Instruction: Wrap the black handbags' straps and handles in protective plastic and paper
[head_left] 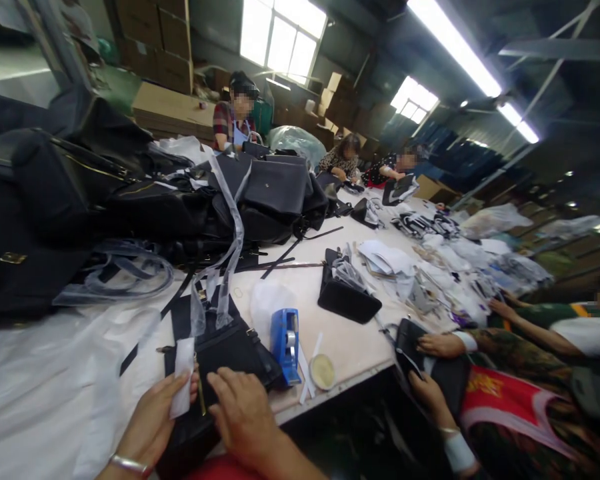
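Note:
My left hand [163, 407], with a silver bangle at its wrist, pinches a soft white strip [183, 373] that looks like thin foam or paper. Beneath it lies a black handbag [230, 347] with a gold zip [200, 387] and buckled straps. Over the bag's handle runs clear plastic wrap [225, 313]. My right hand [245, 413] rests on the bag's near side, fingers stretched out and holding nothing visible. Just right of the bag stands a blue tape dispenser [280, 337].
Black bags [275, 190] are piled at the left and back. A small black bag [347, 300] and a round tape roll [323, 371] lie on the pale table [365, 347]. At the right a co-worker's hands [437, 347] hold another black bag. Other people work further back.

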Motion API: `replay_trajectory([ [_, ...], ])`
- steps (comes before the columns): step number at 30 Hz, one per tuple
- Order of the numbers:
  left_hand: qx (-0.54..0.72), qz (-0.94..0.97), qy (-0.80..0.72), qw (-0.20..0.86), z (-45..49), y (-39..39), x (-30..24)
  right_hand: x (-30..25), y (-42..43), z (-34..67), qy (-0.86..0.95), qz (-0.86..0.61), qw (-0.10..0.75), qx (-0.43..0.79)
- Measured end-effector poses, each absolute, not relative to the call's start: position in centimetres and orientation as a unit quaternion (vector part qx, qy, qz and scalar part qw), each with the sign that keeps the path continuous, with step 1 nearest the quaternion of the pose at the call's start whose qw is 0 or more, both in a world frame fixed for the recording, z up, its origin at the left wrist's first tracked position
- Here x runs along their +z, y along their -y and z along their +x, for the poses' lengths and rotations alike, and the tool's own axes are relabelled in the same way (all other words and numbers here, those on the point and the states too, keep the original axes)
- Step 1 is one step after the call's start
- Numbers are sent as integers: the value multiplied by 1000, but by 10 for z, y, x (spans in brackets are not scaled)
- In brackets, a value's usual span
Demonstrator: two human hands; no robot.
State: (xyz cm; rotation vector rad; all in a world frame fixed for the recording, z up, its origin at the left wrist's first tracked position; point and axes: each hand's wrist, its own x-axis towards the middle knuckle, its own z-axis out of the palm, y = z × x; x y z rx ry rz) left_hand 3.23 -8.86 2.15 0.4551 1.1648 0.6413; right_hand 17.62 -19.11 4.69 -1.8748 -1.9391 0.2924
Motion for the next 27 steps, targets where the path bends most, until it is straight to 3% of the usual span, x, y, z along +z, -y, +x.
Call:
replay_trajectory([
  [3, 293, 242, -526, 761, 27, 86, 15, 40, 222, 228, 486, -822, 290, 59],
  [6, 287, 256, -518, 764, 26, 87, 11, 6, 247, 271, 321, -891, 313, 70],
  [11, 276, 267, -524, 761, 27, 88, 5, -36, 258, 292, 274, -883, 344, 164],
  [18, 273, 272, -523, 760, 25, 88, 3, -24, 269, 284, 258, -857, 409, 177],
  [23, 274, 273, -529, 756, 27, 89, 5, -33, 284, 274, 84, -784, 494, 367],
  [27, 265, 273, -518, 766, 27, 88, 6, -45, 285, 274, 59, -780, 488, 387],
])
